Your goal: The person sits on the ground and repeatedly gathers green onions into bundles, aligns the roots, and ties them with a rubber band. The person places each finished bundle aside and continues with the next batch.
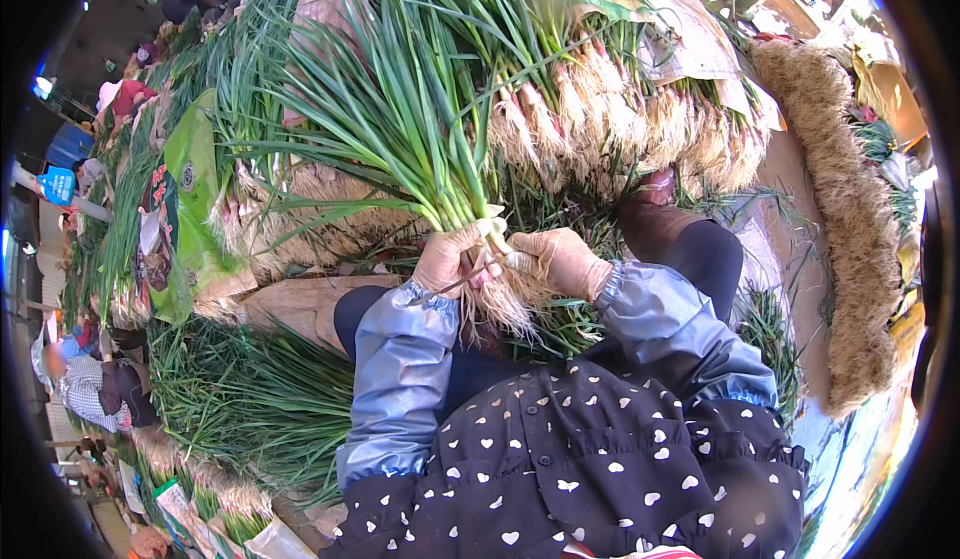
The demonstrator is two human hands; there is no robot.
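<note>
My left hand (448,260), in a pale glove, is closed around the lower stalks of a bunch of green onions (405,108). Long green leaves fan up and away from it, and stringy roots (499,307) hang below. A thin dark strip (457,283) crosses under the left fingers; whether it is a tie or a blade I cannot tell. My gloved right hand (559,259) pinches a whitish stalk or peeled skin at the right edge of the bunch, close to the left fingers. Blue sleeve covers reach both wrists.
Heaped green onions with pink-white bases and roots (600,108) lie ahead. More leaves (262,394) are spread at my left. A long bank of roots (832,221) runs along the right. A green printed sack (196,184) lies among the heaps. Several people sit at far left.
</note>
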